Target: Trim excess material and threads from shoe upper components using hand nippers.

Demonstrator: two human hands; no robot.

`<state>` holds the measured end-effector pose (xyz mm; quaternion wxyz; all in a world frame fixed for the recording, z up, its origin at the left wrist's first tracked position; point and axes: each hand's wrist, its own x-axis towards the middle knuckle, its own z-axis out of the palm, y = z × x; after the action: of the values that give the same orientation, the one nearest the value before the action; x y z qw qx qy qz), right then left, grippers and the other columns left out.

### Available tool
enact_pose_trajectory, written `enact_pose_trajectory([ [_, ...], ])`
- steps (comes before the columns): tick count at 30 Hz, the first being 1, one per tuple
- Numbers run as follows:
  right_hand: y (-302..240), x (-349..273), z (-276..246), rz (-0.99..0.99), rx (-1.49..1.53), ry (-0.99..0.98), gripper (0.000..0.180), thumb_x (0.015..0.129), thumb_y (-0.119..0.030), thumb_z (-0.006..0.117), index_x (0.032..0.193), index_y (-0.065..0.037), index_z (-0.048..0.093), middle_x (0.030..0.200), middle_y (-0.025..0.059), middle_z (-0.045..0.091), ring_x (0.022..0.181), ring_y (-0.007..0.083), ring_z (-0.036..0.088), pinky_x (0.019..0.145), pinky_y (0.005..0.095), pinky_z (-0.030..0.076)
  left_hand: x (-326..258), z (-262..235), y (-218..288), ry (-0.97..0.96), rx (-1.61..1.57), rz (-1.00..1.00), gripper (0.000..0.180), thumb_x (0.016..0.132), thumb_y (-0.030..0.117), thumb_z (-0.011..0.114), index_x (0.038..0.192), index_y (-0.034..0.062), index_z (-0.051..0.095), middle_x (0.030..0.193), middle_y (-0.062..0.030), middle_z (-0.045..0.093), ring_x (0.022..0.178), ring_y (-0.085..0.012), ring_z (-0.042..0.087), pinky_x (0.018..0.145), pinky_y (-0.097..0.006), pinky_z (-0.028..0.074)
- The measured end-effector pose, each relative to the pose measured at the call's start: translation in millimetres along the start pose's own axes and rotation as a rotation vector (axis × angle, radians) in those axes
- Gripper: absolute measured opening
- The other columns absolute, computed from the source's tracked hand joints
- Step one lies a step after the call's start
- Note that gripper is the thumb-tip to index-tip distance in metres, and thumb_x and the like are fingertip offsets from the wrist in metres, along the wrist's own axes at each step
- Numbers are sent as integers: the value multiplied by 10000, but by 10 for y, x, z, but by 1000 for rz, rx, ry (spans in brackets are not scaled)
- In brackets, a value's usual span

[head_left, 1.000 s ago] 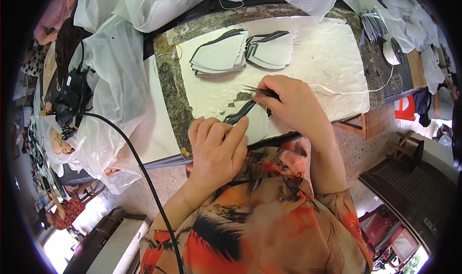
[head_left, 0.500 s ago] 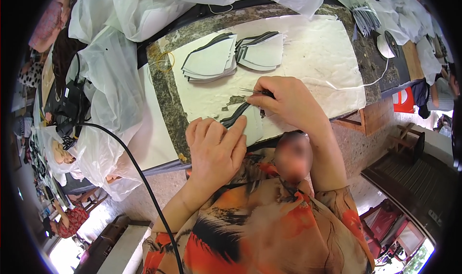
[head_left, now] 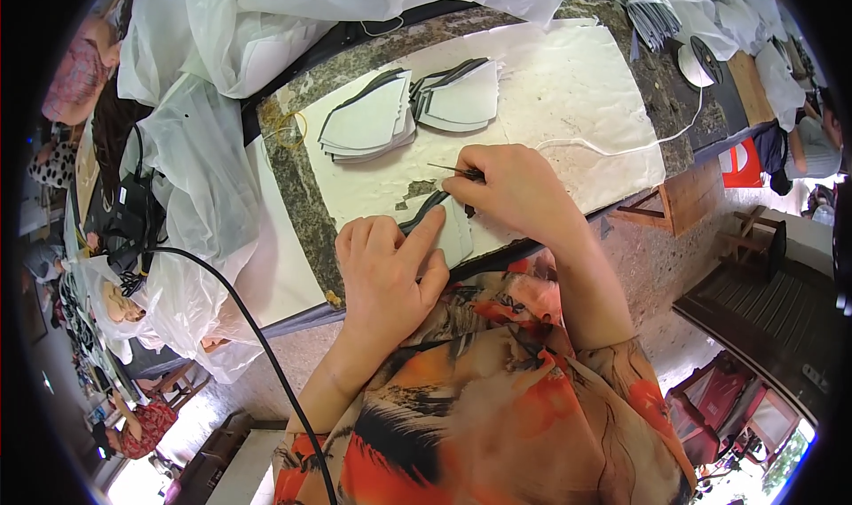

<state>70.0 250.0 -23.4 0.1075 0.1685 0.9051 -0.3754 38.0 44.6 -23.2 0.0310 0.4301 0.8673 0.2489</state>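
Fingers (head_left: 424,236) of the left hand (head_left: 382,272) lie spread and unclenched over a pale piece (head_left: 456,239), which sits beneath and just right of them; those of the right hand (head_left: 516,187) grasp a slim pointed tool (head_left: 473,175), thumb near the upper end of the piece's dark edge strip (head_left: 428,206). We judge the step to be working that edge, though we cannot tell whether it is pinched. The next move, we think, calls for steady left-hand pressure, tool tip clear of the fingertips.
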Motion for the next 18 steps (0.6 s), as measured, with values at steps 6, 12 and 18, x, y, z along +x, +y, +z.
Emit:
enact_pose_trajectory([
  [6, 97, -59, 150, -120, 7, 98, 275, 883, -322, 645, 885, -47, 659, 803, 165, 681, 779, 373, 664, 701, 469, 517, -6, 3, 5, -17, 10, -18, 401, 796, 178, 667, 1194, 151, 703, 800, -62, 411, 839, -254, 484, 886, -425, 373],
  [12, 52, -216, 320, -254, -143, 271, 205, 840, -204, 720, 875, -66, 571, 814, 123, 643, 789, 332, 659, 646, 433, 506, -137, 100, -34, 71, -92, -105, 432, 774, 188, 725, 1195, 91, 708, 908, -82, 505, 881, -267, 508, 862, -397, 393],
  [18, 180, -275, 291, -218, 274, 321, 206, 830, -145, 737, 973, -28, 645, 922, 119, 679, 820, 313, 664, 695, 371, 528, -296, 141, -71, 115, -112, -148, 466, 800, 247, 798, 1218, 74, 687, 1036, -100, 555, 1001, -285, 510, 902, -400, 397],
])
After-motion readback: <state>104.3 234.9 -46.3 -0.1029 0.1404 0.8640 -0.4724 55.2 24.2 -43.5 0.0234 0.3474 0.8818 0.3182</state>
